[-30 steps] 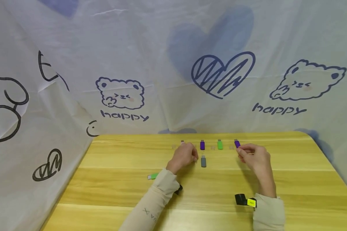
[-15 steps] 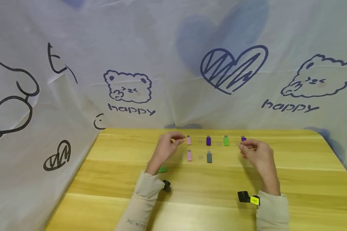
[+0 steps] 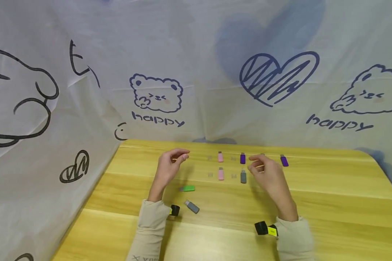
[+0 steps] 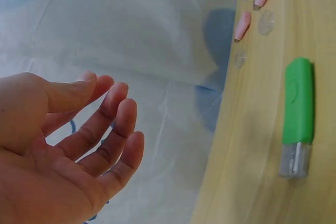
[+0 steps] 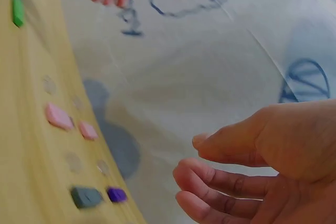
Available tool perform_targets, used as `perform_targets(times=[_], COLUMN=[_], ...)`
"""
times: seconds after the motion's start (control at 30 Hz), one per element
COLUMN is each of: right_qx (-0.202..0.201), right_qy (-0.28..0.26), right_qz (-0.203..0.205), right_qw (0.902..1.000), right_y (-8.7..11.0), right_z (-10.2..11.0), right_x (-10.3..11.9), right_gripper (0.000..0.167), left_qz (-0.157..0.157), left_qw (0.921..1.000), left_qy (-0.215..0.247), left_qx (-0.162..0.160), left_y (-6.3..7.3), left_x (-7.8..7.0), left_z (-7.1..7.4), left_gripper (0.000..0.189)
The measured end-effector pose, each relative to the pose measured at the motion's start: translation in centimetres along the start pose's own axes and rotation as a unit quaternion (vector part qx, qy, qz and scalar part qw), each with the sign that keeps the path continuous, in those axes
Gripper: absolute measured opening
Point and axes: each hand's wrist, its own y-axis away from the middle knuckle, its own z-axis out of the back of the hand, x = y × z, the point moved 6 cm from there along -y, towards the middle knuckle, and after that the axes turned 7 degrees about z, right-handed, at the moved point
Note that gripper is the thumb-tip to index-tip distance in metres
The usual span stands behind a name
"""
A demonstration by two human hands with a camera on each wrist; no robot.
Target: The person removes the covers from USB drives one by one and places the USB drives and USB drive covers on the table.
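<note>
My left hand hovers over the left part of the table, its fingers loosely bent and holding nothing. The green USB stick lying sideways near it has a clear cap end. Below that, a grey USB stick lies at a slant. My right hand, also holding nothing, is raised beside the rows of upright sticks. The back row has a pink stick, a purple stick and another purple stick; a stick between the purple ones is mostly hidden behind my right hand. In front stand a pink stick and a grey stick.
Small clear pieces, such as one clear piece, lie between the sticks. The wooden table ends at a white printed cloth behind and at the left. Black wrist cameras sit on both sleeves.
My left hand has moved left, away from the pink sticks, uncovering them and the loose grey stick. My right hand has left the far-right purple stick and moved left.
</note>
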Motion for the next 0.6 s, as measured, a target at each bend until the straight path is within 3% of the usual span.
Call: perform_targets(times=[0.27, 0.6], right_qx=[0.046, 0.108], right_qy=[-0.004, 0.009], right_qz=[0.046, 0.084], right_qw=[0.9979, 0.9906], right_y=[-0.1, 1.5], right_z=[-5.9, -12.0], right_x=[3.3, 6.9], right_gripper=[0.027, 0.029], left_qz=[0.012, 0.016], left_qw=[0.9998, 0.9997], left_qy=[0.012, 0.01], left_qx=[-0.013, -0.016], left_y=[0.2, 0.3], left_x=[0.3, 0.1], left_z=[1.4, 2.6], left_gripper=[0.016, 0.017])
